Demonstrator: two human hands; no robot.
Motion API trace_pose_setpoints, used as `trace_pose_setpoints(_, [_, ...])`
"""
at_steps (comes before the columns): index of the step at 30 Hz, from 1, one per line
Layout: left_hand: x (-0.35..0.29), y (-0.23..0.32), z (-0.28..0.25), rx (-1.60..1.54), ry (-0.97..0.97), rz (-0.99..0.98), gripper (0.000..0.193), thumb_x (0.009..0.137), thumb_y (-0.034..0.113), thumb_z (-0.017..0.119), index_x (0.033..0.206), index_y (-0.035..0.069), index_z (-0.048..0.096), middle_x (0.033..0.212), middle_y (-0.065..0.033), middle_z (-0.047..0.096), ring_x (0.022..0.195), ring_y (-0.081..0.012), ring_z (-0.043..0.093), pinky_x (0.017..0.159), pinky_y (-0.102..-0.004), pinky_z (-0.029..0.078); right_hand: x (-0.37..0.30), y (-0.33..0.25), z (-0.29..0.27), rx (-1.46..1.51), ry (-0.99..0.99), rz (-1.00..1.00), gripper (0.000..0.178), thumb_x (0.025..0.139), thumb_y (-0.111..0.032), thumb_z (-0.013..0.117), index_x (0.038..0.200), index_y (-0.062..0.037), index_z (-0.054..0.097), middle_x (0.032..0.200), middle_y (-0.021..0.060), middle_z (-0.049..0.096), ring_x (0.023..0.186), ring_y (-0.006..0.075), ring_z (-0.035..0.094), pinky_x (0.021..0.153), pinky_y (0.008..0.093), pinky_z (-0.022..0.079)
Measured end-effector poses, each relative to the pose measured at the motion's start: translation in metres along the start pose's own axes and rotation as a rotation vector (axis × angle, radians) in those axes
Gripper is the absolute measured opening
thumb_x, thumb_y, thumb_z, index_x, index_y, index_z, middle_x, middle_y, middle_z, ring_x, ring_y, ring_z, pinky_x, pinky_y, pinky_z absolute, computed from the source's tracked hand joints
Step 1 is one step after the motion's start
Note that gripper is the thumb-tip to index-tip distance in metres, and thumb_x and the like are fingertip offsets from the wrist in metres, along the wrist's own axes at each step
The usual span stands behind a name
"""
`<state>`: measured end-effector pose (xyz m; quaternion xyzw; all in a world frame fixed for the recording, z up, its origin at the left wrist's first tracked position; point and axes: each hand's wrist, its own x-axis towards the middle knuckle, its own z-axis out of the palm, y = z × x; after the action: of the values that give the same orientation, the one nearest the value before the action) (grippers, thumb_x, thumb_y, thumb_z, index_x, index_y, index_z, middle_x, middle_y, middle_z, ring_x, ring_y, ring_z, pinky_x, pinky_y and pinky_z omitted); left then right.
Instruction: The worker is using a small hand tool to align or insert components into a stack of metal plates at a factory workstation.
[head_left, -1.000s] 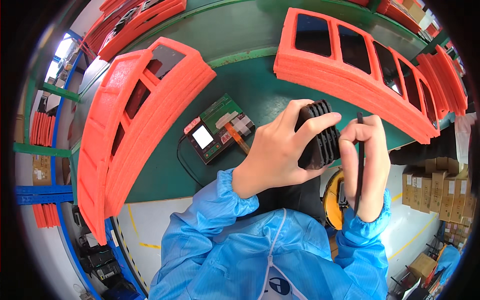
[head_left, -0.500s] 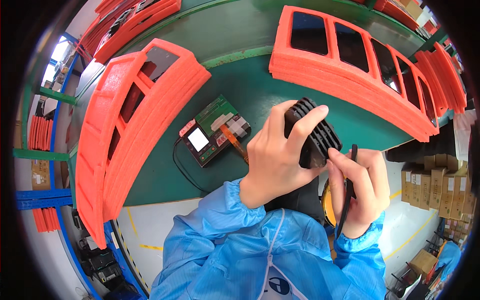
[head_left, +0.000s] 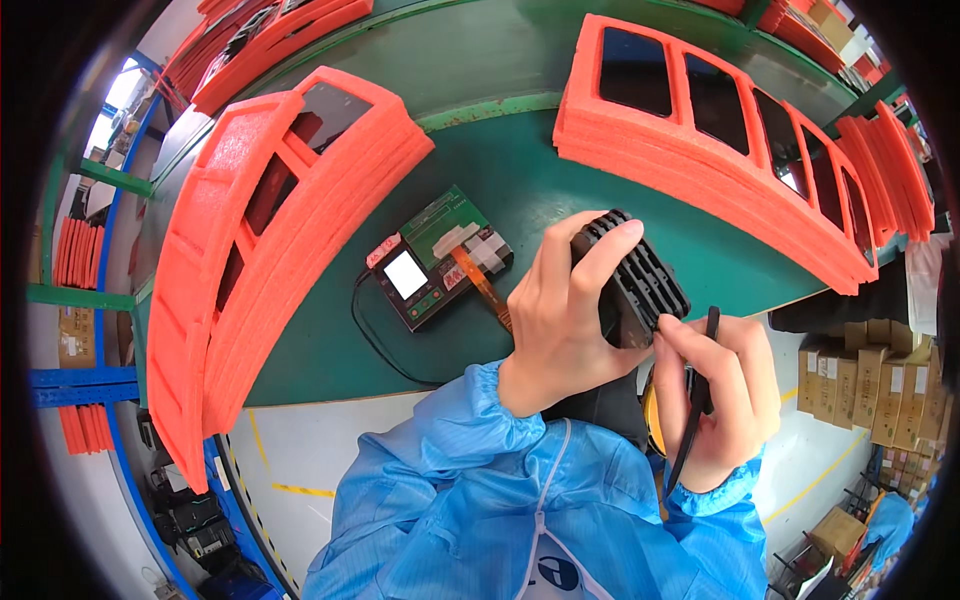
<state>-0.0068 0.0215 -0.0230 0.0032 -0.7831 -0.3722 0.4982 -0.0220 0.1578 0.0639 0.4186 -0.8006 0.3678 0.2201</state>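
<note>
My left hand (head_left: 560, 310) is wrapped round a black block with slotted ridges (head_left: 640, 270), held tilted above the table's near edge. Its thumb lies along the near side and its fingers reach over the top. My right hand (head_left: 725, 390) is closed round a slim black stick-like tool (head_left: 692, 430), which slants down past the palm. The right thumb and index fingertip touch the block's lower right corner; anything small between them cannot be made out. To the left on the table lies a tester with a green circuit board and a lit white screen (head_left: 405, 276).
An orange ribbon cable (head_left: 482, 290) runs from the tester toward my left hand, and a black cord (head_left: 365, 345) curves off its left side. Stacked red foam trays (head_left: 330, 190) stand at the left; more foam trays (head_left: 690, 150) holding dark panels stand at the right. Cardboard boxes (head_left: 860, 385) are piled beyond.
The whole view has shifted slightly. Both hands keep their holds on the block and the tool, with the right fingertips still at the block's corner.
</note>
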Motion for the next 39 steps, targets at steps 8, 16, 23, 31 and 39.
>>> trace_pose_setpoints(8, [0.002,0.002,-0.005,-0.021,-0.057,-0.028,0.085,0.06,0.02,0.085,0.136,0.016,0.047,0.122,-0.0177,0.054,0.095,-0.0377,0.064,0.072,-0.0428,0.055,-0.002,-0.007,-0.001,-0.026,-0.014,0.057,0.028,0.065,0.006,0.08,0.092,0.0006,0.073,0.083,0.0118,0.063,0.074,0.0257,0.064,0.066,0.0332,0.051])
trace_pose_setpoints(16, [0.002,0.003,-0.005,-0.035,-0.07,-0.055,0.084,0.061,0.021,0.084,0.136,0.015,0.047,0.122,-0.0173,0.054,0.095,-0.0379,0.064,0.073,-0.0432,0.055,-0.002,-0.007,0.001,-0.013,-0.006,0.061,0.028,0.065,0.006,0.081,0.092,0.0006,0.073,0.084,0.0119,0.064,0.075,0.0257,0.064,0.066,0.0334,0.051])
trace_pose_setpoints(23, [0.004,0.004,-0.003,0.022,-0.076,-0.04,0.084,0.062,0.022,0.085,0.136,0.016,0.046,0.122,-0.0173,0.053,0.095,-0.0381,0.064,0.072,-0.0431,0.055,-0.006,0.006,0.018,0.002,0.115,0.018,0.027,0.067,0.007,0.08,0.091,0.0003,0.071,0.083,0.0124,0.063,0.074,0.0265,0.062,0.066,0.0331,0.05])
trace_pose_setpoints(31, [0.002,0.003,-0.001,-0.005,-0.038,-0.033,0.085,0.062,0.023,0.087,0.136,0.017,0.047,0.121,-0.0178,0.054,0.096,-0.0377,0.064,0.072,-0.0426,0.055,-0.012,0.01,0.027,0.099,0.15,0.08,0.025,0.072,0.008,0.078,0.091,-0.0011,0.065,0.086,0.013,0.061,0.077,0.0261,0.061,0.07,0.034,0.049])
trace_pose_setpoints(39, [0.004,0.002,-0.008,0.021,-0.1,0.012,0.087,0.063,0.023,0.09,0.135,0.009,0.044,0.115,-0.019,0.058,0.1,-0.0377,0.064,0.073,-0.0415,0.056,-0.011,0.022,0.027,0.355,0.324,0.284,0.011,0.088,0.0,0.067,0.085,-0.0023,0.057,0.084,0.0119,0.057,0.082,0.0221,0.058,0.077,0.0323,0.047])
